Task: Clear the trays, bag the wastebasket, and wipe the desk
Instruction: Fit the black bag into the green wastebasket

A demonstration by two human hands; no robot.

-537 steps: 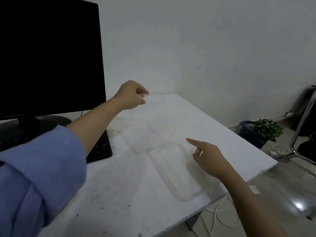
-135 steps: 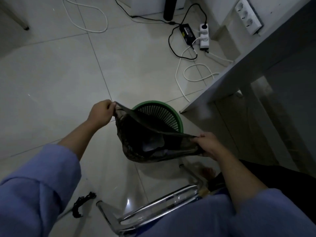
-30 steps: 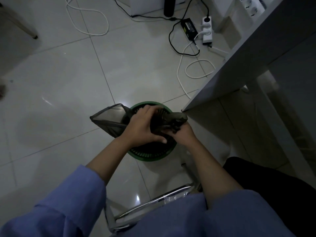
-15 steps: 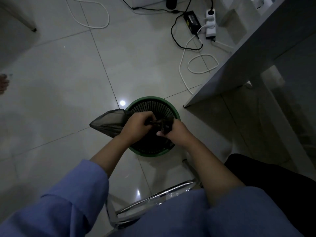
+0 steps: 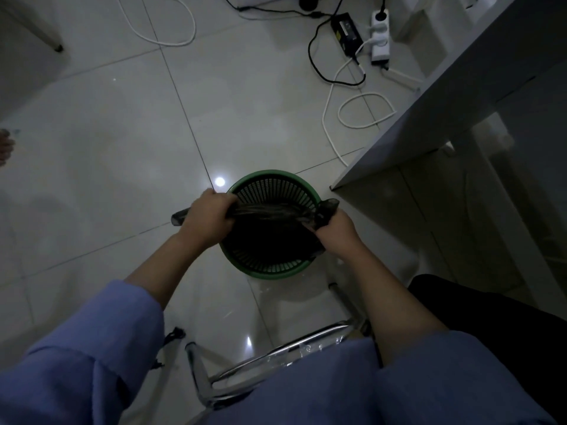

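Observation:
A green mesh wastebasket [image 5: 270, 179] stands on the tiled floor below me. A dark plastic bag [image 5: 270, 211] is stretched across its mouth, bunched into a band along the top with the rest hanging down inside. My left hand [image 5: 208, 219] grips the bag at the basket's left rim. My right hand [image 5: 336, 233] grips the bag's other end at the right rim, with a corner of plastic sticking up above the fingers.
The white desk's corner [image 5: 399, 148] juts in right of the basket. A chrome chair frame [image 5: 276, 354] lies close beneath me. White and black cables [image 5: 337, 87], a power strip [image 5: 380, 35] and an adapter lie on the floor beyond. A furniture leg [image 5: 46, 35] stands far left.
My hands, bunched together over the basket a second ago, have moved apart to opposite rims, pulling the bag taut across the opening. The flap that stuck out left is now drawn in.

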